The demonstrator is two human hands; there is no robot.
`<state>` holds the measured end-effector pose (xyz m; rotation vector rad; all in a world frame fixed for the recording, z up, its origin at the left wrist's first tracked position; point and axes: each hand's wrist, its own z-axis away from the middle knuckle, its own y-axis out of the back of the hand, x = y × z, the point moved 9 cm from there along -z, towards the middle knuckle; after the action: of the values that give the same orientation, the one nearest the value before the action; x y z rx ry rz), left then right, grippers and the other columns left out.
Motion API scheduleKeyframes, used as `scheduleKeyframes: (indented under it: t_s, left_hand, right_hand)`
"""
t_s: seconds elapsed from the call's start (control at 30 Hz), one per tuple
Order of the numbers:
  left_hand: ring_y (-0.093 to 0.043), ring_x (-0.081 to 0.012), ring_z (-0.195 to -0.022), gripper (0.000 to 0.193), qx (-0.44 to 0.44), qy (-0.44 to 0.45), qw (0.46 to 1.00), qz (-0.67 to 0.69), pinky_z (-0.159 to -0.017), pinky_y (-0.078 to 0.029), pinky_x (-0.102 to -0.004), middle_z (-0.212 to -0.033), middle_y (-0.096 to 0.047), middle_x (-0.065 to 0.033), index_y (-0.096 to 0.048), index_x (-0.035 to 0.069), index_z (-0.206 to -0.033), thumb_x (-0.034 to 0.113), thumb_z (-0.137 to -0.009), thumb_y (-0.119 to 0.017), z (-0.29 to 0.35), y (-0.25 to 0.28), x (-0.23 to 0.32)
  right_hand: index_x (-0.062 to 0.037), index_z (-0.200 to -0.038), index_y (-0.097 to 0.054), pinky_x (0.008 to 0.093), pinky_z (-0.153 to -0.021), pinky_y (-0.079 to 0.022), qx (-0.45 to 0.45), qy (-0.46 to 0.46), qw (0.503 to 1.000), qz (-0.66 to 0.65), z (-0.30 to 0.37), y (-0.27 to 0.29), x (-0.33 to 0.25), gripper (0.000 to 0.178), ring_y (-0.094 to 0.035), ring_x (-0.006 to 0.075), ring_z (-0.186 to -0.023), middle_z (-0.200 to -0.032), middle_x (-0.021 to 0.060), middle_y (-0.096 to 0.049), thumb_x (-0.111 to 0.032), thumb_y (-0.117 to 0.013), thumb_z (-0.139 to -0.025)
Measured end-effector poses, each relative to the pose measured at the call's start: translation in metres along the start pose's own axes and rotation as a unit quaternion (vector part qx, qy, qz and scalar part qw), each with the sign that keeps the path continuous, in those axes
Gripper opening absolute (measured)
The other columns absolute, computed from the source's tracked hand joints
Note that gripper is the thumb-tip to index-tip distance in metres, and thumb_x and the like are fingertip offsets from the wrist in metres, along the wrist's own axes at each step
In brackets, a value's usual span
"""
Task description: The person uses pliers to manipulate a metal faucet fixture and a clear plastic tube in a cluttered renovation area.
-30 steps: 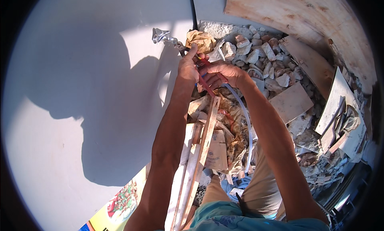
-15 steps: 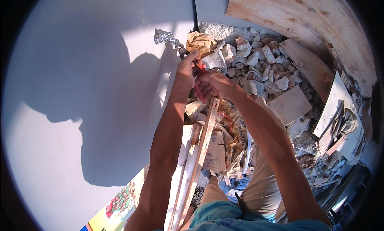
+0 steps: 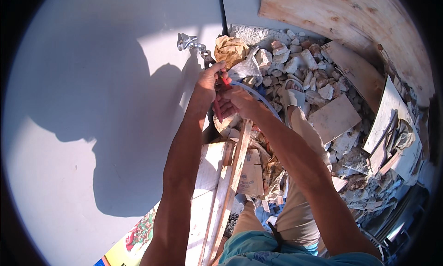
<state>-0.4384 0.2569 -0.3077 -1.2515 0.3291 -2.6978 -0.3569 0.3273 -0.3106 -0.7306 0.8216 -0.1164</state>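
A chrome tap sticks out from the pale wall. Red-handled pliers reach up toward it, their dark jaws at the fitting at its near end; whether they grip it, I cannot tell. My left hand is closed around the upper part of the pliers, near the jaws. Just below and to the right, my right hand is closed at the red handles, its fingers partly hidden. Crumpled brown paper and a clear plastic bag lie beside the tap and my hands.
Broken stone rubble fills the ground on the right, with a loose flat board on it. Long wooden strips lean between my arms. A pale hose curves past my right forearm. A plywood sheet stands behind.
Both hands and the pliers have shifted slightly left, the lower handle moving most. More of the pale hose shows beside my right hand. The tap looks unmoved.
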Motion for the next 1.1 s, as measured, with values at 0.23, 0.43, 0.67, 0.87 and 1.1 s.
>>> scheduleKeyframes:
  t_s: [0.23, 0.43, 0.67, 0.87, 1.1]
  left_hand:
    - [-0.064, -0.0198, -0.064, 0.029, -0.009, 0.001, 0.999, -0.052, -0.066, -0.051, -0.0327, -0.069, -0.063, -0.0031, -0.063, 0.01, -0.082, 0.034, -0.079, -0.079, 0.0, 0.012, 0.004]
    - [-0.064, -0.0194, -0.061, 0.033, -0.012, 0.029, 0.995, -0.095, -0.066, -0.05, -0.0301, -0.069, -0.063, -0.0027, -0.063, 0.009, -0.082, 0.036, -0.078, -0.081, 0.007, 0.015, 0.01]
    - [-0.061, -0.0169, -0.067, 0.035, -0.026, 0.059, 0.991, -0.121, -0.069, -0.049, -0.0286, -0.075, -0.062, -0.0017, -0.063, 0.009, -0.086, 0.037, -0.077, -0.082, 0.008, 0.029, 0.013]
    - [-0.061, -0.0163, -0.072, 0.035, -0.028, 0.084, 0.985, -0.15, -0.07, -0.049, -0.0286, -0.08, -0.063, -0.0017, -0.063, 0.009, -0.09, 0.035, -0.078, -0.082, 0.014, 0.029, 0.017]
    - [-0.064, -0.0187, -0.073, 0.036, -0.016, 0.075, 0.991, -0.109, -0.072, -0.05, -0.0324, -0.078, -0.063, -0.0025, -0.063, 0.009, -0.091, 0.037, -0.078, -0.081, 0.009, 0.025, 0.012]
  right_hand:
    - [0.0018, -0.099, -0.062, 0.039, -0.067, -0.063, 0.034, 0.004, 0.999, -0.028, -0.01, -0.011, 0.01, 0.022, -0.073, 0.0277, -0.072, -0.085, 0.0167, -0.071, -0.017, -0.052, -0.093]
    - [0.0034, -0.096, -0.064, 0.0395, -0.064, -0.063, 0.044, 0.015, 0.997, -0.068, -0.02, -0.021, 0.018, 0.024, -0.073, 0.0289, -0.068, -0.082, 0.0179, -0.071, -0.019, -0.056, -0.089]
    - [-0.0022, -0.092, -0.063, 0.0394, -0.065, -0.063, 0.074, -0.007, 0.992, -0.099, -0.027, -0.04, 0.025, 0.017, -0.072, 0.0247, -0.071, -0.085, 0.0142, -0.071, -0.013, -0.05, -0.092]
    - [-0.0003, -0.097, -0.061, 0.0413, -0.069, -0.063, 0.046, 0.003, 0.991, -0.126, -0.034, -0.046, 0.026, 0.017, -0.072, 0.0263, -0.073, -0.087, 0.0146, -0.07, -0.01, -0.048, -0.092]
    - [0.0044, -0.099, -0.059, 0.0449, -0.072, -0.063, 0.02, -0.022, 0.995, -0.098, -0.021, -0.037, 0.018, 0.019, -0.072, 0.0307, -0.079, -0.092, 0.0185, -0.069, -0.007, -0.046, -0.091]
